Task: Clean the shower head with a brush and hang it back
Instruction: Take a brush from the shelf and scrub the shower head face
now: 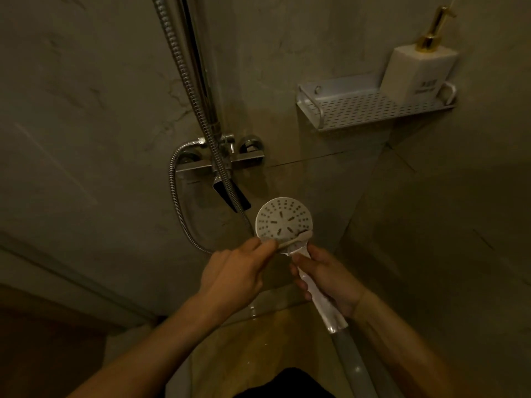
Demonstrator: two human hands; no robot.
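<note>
A white round shower head [283, 218] faces up toward me, its nozzle holes showing. My right hand [327, 278] is closed around its white handle, which runs down to a chrome end and hose. My left hand [234, 272] grips a thin pale brush [293, 240]. The brush lies across the lower edge of the shower face, its tip near the right rim.
A chrome mixer tap [221, 160] sits on the tiled wall with a riser rail [198, 67] and a looping metal hose [175, 196]. A white perforated shelf [370, 106] at upper right carries a white soap dispenser [419, 71] with a gold pump.
</note>
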